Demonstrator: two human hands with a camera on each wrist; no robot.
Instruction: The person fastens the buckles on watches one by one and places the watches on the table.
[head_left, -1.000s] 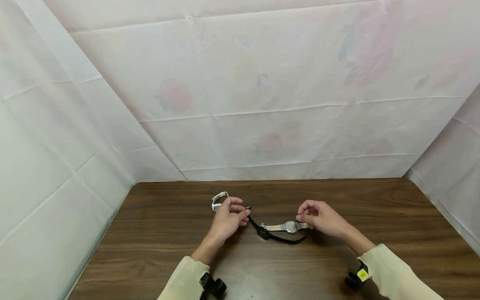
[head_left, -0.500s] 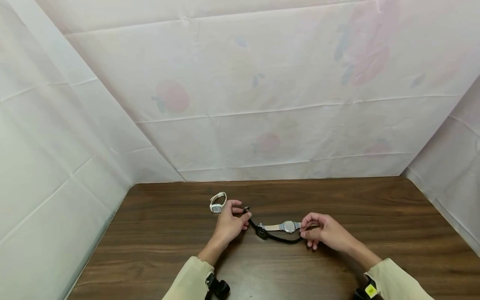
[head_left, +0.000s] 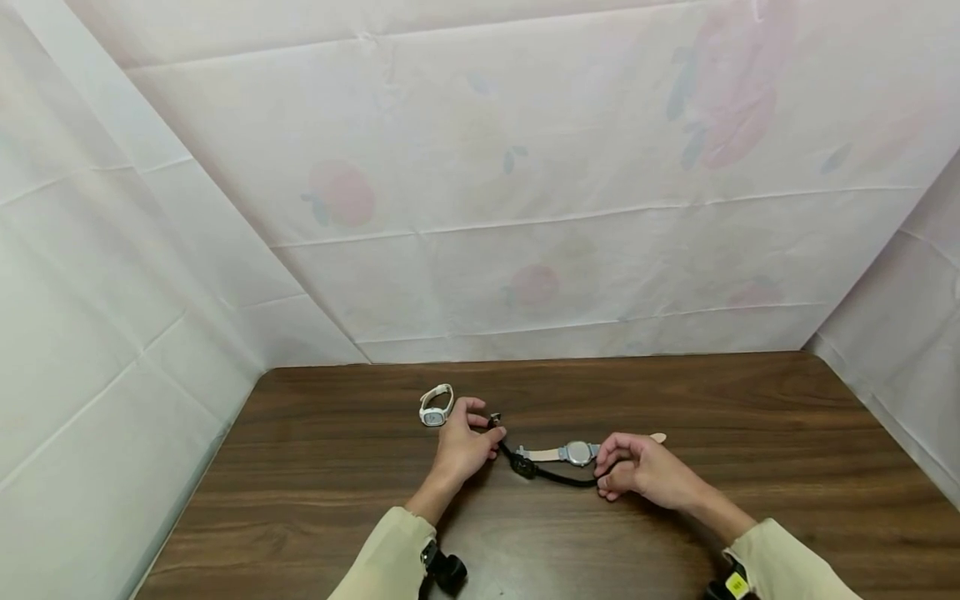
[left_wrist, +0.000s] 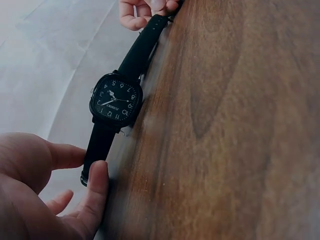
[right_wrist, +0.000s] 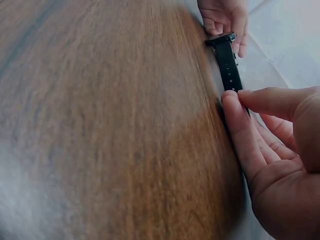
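Observation:
A black wristwatch point(head_left: 523, 467) with a square dial point(left_wrist: 116, 100) lies stretched out on the brown wooden table point(head_left: 750, 417). My left hand point(head_left: 491, 432) pinches its buckle end between thumb and forefinger point(left_wrist: 95, 172). My right hand point(head_left: 603, 477) pinches the far strap end point(right_wrist: 231, 80), its fingertips point(right_wrist: 234, 107) pressed on the strap. Just behind the black strap lies a silver watch point(head_left: 578, 452) with a beige strap, between the two hands. A small white watch point(head_left: 435, 407) stands looped just left of my left hand.
Pale floral sheets point(head_left: 525, 208) wall in the table at the back and both sides. The table's left edge point(head_left: 225, 450) runs close to the left sheet. Bare wood stretches to the right and toward me.
My right hand has left the silver watch's beige strap, come nearer to me and taken the free end of the black strap. The left hand has kept its pinch on the buckle end.

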